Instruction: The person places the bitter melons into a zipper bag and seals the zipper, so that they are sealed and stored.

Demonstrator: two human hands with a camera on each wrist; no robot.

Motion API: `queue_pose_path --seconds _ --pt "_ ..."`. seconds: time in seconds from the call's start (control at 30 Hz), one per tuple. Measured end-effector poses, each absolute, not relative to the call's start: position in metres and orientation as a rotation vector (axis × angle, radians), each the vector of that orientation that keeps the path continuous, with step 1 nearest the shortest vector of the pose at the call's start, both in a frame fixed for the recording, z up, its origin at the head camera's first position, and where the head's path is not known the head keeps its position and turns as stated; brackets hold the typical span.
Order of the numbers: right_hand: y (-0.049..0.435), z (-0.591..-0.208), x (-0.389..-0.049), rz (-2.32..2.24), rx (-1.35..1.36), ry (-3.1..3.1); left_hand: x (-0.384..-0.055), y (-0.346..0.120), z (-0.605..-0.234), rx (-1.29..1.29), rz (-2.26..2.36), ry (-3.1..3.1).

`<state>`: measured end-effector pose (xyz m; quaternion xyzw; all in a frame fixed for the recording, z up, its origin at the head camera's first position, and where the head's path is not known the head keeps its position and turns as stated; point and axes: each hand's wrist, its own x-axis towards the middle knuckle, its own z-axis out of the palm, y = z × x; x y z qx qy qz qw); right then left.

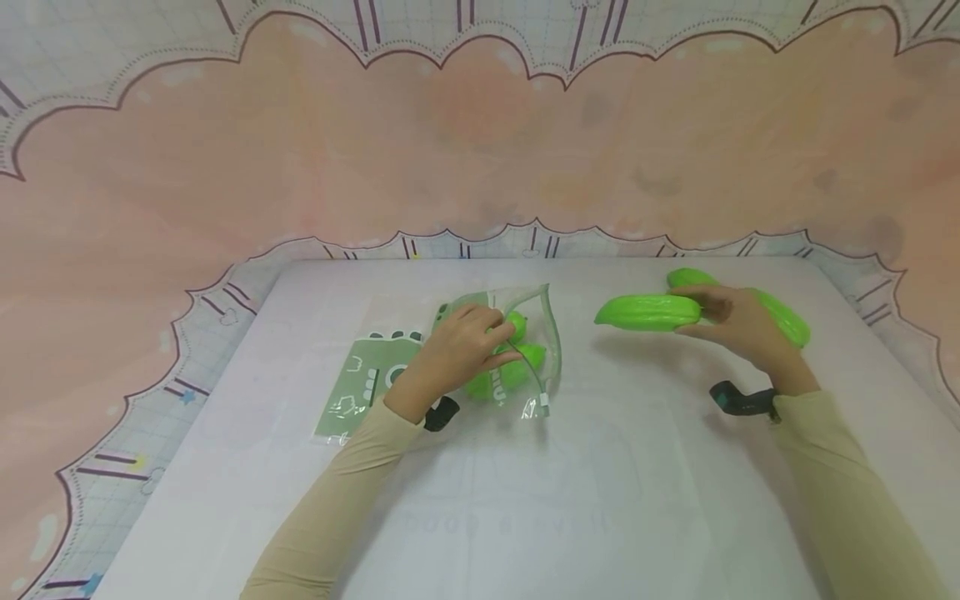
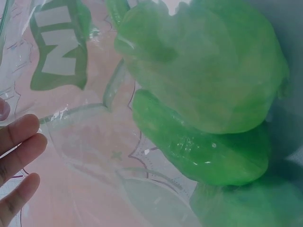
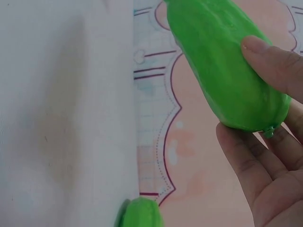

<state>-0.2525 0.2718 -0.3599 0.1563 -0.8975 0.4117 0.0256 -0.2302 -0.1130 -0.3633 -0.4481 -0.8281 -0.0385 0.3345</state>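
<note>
My left hand (image 1: 465, 342) pinches the upper edge of a clear zip bag (image 1: 553, 333) printed with green patterns. Inside it are several rounded green vegetables (image 2: 203, 66), blurred by the plastic; an elongated one (image 2: 199, 146) shows beneath the largest. In the left wrist view, fingers (image 2: 21, 135) stand at the bag's edge. To the right, my right hand (image 1: 738, 325) grips a green cucumber-like vegetable (image 1: 647, 312) by one end, thumb on top and fingers below, raised over the table. Behind that hand lies more of the same green kind (image 1: 783, 318), partly hidden by it.
A flat green-printed plastic packet (image 1: 341, 400) lies left of the bag, partly under my left forearm. Beneath everything is a white tabletop (image 1: 585, 500); beyond its edges spreads a peach cloth (image 1: 480, 150) with scalloped borders.
</note>
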Motion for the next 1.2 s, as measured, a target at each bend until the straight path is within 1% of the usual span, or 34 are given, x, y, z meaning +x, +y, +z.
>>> queue_pose_path --seconds 0.4,0.7,0.97,1.2 --pt "0.259 -0.358 -0.247 1.343 0.530 -2.760 -0.229 -0.112 -0.363 -1.170 -0.087 -2.172" --pt "0.255 -0.363 -0.245 1.331 0.640 -2.773 -0.228 -0.113 -0.364 -1.175 -0.099 -2.177" --pt "0.250 -0.363 -0.247 1.307 0.674 -2.799 -0.228 -0.113 -0.363 -1.170 -0.089 -2.176" --pt "0.244 -0.363 -0.251 1.338 0.776 -2.744 -0.229 -0.114 -0.362 -1.162 -0.090 -2.180"
